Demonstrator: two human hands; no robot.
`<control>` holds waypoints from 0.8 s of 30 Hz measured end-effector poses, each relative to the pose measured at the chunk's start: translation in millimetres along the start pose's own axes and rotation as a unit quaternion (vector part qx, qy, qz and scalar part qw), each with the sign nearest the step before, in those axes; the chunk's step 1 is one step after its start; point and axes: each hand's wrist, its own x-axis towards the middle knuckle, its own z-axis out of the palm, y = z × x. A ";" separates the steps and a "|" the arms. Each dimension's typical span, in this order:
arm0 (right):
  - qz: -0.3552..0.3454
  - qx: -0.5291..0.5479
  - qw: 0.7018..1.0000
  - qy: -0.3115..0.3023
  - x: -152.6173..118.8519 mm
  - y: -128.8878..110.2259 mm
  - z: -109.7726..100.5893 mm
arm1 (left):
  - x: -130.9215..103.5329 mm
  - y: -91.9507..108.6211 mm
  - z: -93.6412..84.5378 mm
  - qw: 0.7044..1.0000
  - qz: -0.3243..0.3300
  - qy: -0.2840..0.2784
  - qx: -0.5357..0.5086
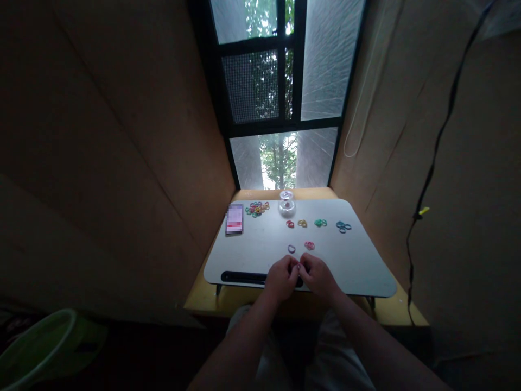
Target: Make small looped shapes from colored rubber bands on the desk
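Above the front edge of a white lap table [252,250], my left hand [283,276] and my right hand [317,275] meet fingertip to fingertip. Both are closed in a pinch around something tiny, mostly hidden by the fingers. Just beyond them lie a single purple ring [291,248] and a small pile of pink rings [309,246]. Farther back, small groups of rings sit in a row: red [290,224], yellow [302,223], green [321,222] and teal-blue [343,226]. A mixed-colour heap of rings [257,209] lies at the back left.
A clear round container [287,205] stands at the table's back. A phone [234,219] lies at the left edge, and a black slot [243,277] runs along the front. Walls close in on both sides, with a hanging black cable [433,157] on the right and a green tub [49,347] lower left.
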 end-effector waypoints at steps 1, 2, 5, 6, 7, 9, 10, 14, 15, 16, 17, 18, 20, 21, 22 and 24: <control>0.000 0.002 1.000 0.001 0.1 0.0 0.1 | 0.2 0.0 0.0 1.000 0.001 0.000 0.001; 0.000 0.003 1.000 0.002 0.2 0.1 0.3 | 0.5 0.0 -0.1 1.000 0.001 0.001 0.002; -0.001 0.003 1.000 0.006 0.5 0.9 0.7 | 1.2 0.5 -0.2 1.000 0.002 -0.001 0.001; -0.001 0.003 1.000 0.006 0.5 1.3 0.8 | 1.2 0.8 -0.3 1.000 0.002 -0.002 0.001; 0.000 0.004 1.000 0.005 0.5 1.7 1.0 | 1.2 1.2 -0.4 1.000 0.002 -0.002 0.001; 0.002 0.003 1.000 0.005 0.4 2.2 1.3 | 0.9 1.9 -0.7 1.000 0.002 -0.001 0.002; 0.003 0.003 1.000 0.006 0.3 2.3 1.3 | 0.7 2.2 -0.8 1.000 0.002 0.000 0.003; 0.001 -0.001 1.000 0.005 0.1 0.8 0.7 | 0.3 2.3 -0.9 1.000 0.001 -0.002 0.002; 0.000 -0.001 1.000 0.003 0.0 0.3 0.4 | 0.3 2.1 -0.8 1.000 0.000 -0.002 0.001; 0.000 -0.002 1.000 0.001 0.0 -0.2 0.1 | 0.3 1.9 -0.7 1.000 0.000 -0.002 0.000; 0.000 -0.003 1.000 -0.001 0.0 -0.5 -0.1 | 0.3 1.7 -0.5 1.000 -0.001 0.000 0.001; 0.000 -0.004 1.000 -0.002 -0.1 -0.7 -0.3 | 0.3 1.5 -0.4 1.000 -0.001 0.001 0.002; -0.002 -0.003 1.000 -0.003 0.0 -0.6 -0.4 | 0.2 1.3 -0.1 1.000 0.001 0.002 0.005; -0.003 -0.004 1.000 -0.003 0.0 -0.4 -0.4 | 0.0 1.3 0.0 1.000 0.002 0.001 0.006; -0.003 -0.004 1.000 -0.002 0.1 -0.2 -0.4 | -0.1 1.4 0.0 1.000 0.002 0.001 0.007; -0.005 -0.004 1.000 -0.002 0.1 0.0 -0.4 | -0.4 1.8 -0.1 1.000 0.000 0.001 0.008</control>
